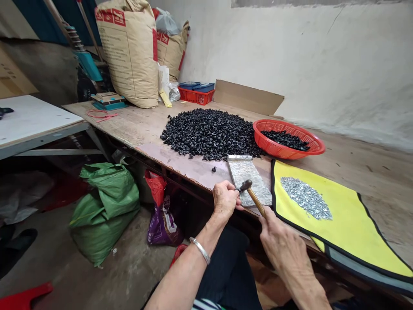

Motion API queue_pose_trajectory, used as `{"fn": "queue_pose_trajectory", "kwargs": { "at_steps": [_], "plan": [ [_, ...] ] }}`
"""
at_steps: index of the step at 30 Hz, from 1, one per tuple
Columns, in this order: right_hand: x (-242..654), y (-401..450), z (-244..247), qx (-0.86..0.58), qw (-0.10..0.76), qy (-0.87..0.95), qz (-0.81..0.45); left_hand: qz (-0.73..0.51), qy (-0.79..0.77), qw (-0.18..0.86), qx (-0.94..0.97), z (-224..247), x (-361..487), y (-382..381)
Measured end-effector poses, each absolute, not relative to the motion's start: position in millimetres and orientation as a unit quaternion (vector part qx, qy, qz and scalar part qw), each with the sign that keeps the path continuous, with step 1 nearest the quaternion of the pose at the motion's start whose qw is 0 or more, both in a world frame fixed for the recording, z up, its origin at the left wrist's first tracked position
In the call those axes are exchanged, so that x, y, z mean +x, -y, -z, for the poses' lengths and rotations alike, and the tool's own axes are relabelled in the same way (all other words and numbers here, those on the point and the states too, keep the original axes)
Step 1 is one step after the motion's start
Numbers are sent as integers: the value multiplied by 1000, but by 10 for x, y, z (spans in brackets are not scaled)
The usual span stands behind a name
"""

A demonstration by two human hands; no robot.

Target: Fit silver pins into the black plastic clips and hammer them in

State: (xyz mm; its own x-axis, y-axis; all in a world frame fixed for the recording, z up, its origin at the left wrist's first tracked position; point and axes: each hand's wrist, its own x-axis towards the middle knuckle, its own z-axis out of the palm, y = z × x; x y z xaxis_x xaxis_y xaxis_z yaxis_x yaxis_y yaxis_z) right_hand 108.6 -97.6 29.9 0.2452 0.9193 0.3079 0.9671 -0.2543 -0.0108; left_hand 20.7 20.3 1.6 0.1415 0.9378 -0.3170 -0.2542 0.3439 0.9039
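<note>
Small hammer [255, 201]: smooth varnished wooden handle, dark metal head. Flat grey metal plate [248, 174], scuffed, dull. Pile of small black pieces [209, 133], glossy, material unclear. Red plastic mesh basket [274, 146], smooth, shiny. Yellow cloth mat [348, 224], matt, black fabric edging. Rough worn wooden bench top [371, 181]. Tan paper sack [127, 56], matt.

The right hand [284, 241] hides one end of the hammer handle [254, 200].

Your right hand [284, 241] grips a small wooden-handled hammer [254, 200] over a scuffed metal plate [247, 178] on the table [109, 125], with your left hand [226, 200] just beside the plate.
</note>
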Motion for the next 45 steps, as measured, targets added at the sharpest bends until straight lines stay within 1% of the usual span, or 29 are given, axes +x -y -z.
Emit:
{"fn": "queue_pose_trajectory", "kwargs": {
  "at_steps": [1,2,4,5,6,7,10,11,14,15,16,19,20,21,23,25,28,29,30,31,33,35,36,38,39,40,41,43,45],
  "plan": [
    [1094,980,-286,-783,91,602,127,-447,-477,666,358,-16,207,-203],
    [1101,986,-282,-783,109,594,149,-446,-477,667,359,-15,207,-203],
    [1099,994,-289,-772,183,572,208,-445,-477,668,359,-14,206,-202],
    [1089,994,-291,-766,209,566,224,-443,-478,668,359,-16,205,-202],
    [1075,991,-288,-763,213,567,224,-442,-480,668,358,-18,204,-201],
    [1060,986,-281,-767,196,574,210,-442,-481,667,358,-21,202,-200],
    [1028,971,-256,-787,101,587,158,-443,-483,665,358,-31,196,-194],
    [1024,972,-251,-789,100,584,163,-443,-484,664,358,-33,195,-193],
    [1015,983,-239,-768,182,565,241,-441,-484,665,359,-36,196,-193],
    [1009,986,-233,-761,196,563,256,-440,-485,665,359,-36,197,-194],
    [1003,987,-227,-760,189,566,256,-439,-484,666,359,-36,198,-196],
    [999,978,-225,-772,107,592,205,-441,-483,666,359,-32,197,-199],
    [1002,976,-230,-774,95,594,197,-442,-482,666,359,-30,197,-198],
    [1005,976,-235,-776,105,587,204,-443,-481,665,360,-27,196,-198],
    [999,980,-229,-773,151,566,244,-444,-480,665,361,-22,196,-195],
    [973,983,-193,-774,161,559,250,-444,-480,666,360,-22,197,-192],
    [950,963,-141,-802,98,570,152,-444,-481,667,354,-30,198,-193],
    [964,949,-140,-812,92,565,112,-444,-481,669,352,-33,197,-196],
    [993,932,-151,-821,107,555,80,-444,-479,671,351,-36,195,-200],
    [1034,913,-171,-829,144,539,48,-444,-476,674,350,-38,191,-204],
    [1134,875,-222,-831,259,491,-47,-446,-465,682,347,-42,172,-208],
    [1223,842,-261,-798,385,419,-200,-452,-448,690,344,-45,131,-195],
    [1256,827,-268,-767,435,379,-281,-457,-437,694,344,-47,99,-177],
    [1295,798,-260,-703,496,317,-399,-462,-413,702,350,-53,11,-116],
    [1308,781,-247,-688,507,302,-422,-462,-396,708,358,-58,-43,-74],
    [1320,762,-230,-693,500,303,-423,-461,-374,716,368,-63,-101,-25],
    [1335,743,-213,-717,468,328,-398,-459,-346,724,381,-70,-159,26],
    [1375,709,-187,-780,359,415,-301,-454,-302,737,399,-88,-266,130],
    [1414,694,-188,-805,257,498,-193,-450,-287,743,404,-112,-349,222]
  ]
}}
